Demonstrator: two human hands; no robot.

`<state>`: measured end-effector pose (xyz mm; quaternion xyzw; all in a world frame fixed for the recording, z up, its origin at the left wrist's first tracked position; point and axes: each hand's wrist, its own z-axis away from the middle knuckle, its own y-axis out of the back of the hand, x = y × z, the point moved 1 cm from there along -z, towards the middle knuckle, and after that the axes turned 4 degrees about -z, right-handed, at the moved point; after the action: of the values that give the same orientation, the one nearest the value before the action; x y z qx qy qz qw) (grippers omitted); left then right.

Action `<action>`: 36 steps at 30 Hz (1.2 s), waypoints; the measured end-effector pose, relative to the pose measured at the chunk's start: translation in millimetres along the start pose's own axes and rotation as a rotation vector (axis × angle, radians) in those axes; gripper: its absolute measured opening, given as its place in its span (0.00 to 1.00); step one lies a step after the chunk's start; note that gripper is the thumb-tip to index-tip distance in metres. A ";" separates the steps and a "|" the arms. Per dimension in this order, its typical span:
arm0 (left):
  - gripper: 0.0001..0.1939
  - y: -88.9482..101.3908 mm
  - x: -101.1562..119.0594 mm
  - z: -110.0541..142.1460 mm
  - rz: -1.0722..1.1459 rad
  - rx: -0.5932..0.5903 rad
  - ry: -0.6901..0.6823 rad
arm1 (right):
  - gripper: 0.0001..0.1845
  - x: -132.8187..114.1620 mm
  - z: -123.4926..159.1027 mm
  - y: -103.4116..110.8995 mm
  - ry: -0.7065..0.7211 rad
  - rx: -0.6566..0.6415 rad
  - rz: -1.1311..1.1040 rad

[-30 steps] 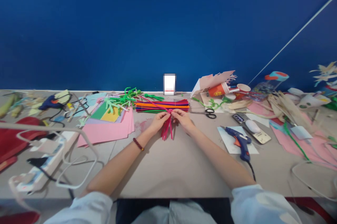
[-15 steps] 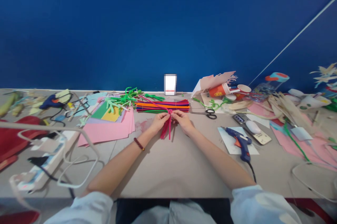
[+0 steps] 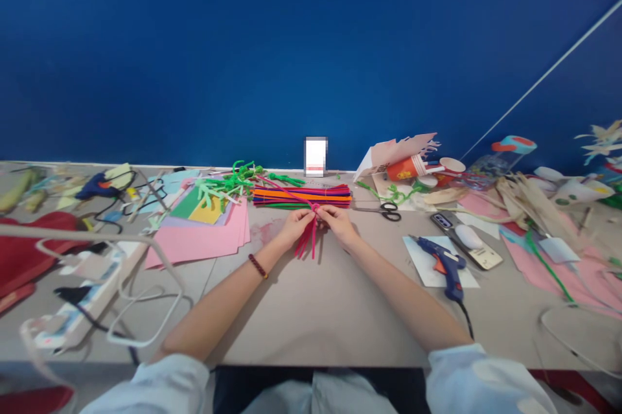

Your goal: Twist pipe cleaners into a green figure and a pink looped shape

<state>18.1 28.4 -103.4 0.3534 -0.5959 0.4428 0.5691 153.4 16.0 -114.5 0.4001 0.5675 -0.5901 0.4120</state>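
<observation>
Several pink pipe cleaners point(image 3: 313, 244) are pinched between my two hands, with a small loop or twist at the top and loose ends hanging down. My left hand point(image 3: 295, 226) has its fingers closed on them from the left. From the right, my right hand point(image 3: 339, 225) grips at the twist, fingertips close to those of the left. Just behind the hands lies a bundle of coloured pipe cleaners point(image 3: 272, 195) in orange, purple, red and green. One long pink strand runs from the twist over this bundle toward the upper left.
Scissors point(image 3: 390, 211) lie right of the bundle. A blue glue gun point(image 3: 449, 265) rests on pale paper, near a phone point(image 3: 488, 260). Pink paper sheets point(image 3: 194, 242) and green pipe-cleaner pieces point(image 3: 243, 174) are at left, with a white power strip point(image 3: 92, 294) and cables nearer.
The hands stay nearly in place, and the hanging pink ends have spread slightly apart. The whole view has shifted a little.
</observation>
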 end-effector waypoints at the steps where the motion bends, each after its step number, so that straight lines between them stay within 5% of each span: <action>1: 0.14 0.6 -0.7 -0.4 -0.007 0.002 -0.004 | 0.19 0.7 -0.5 0.0 -0.001 -0.001 -0.014; 12: 0.14 2.4 -3.3 -3.4 -0.134 0.025 -0.075 | 0.17 0.9 0.0 0.3 -0.001 0.005 -0.004; 24: 0.14 1.0 -3.8 -4.2 -0.191 0.063 -0.099 | 0.15 -4.6 -1.9 4.5 -0.108 -0.021 -0.246; 36: 0.19 4.3 0.9 -0.3 -0.003 0.034 0.017 | 0.18 -8.5 0.1 6.0 -0.116 -0.085 -0.263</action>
<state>14.1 30.3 -103.1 0.3603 -0.5828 0.4550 0.5688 162.0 16.2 -108.5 0.2696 0.6145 -0.6368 0.3797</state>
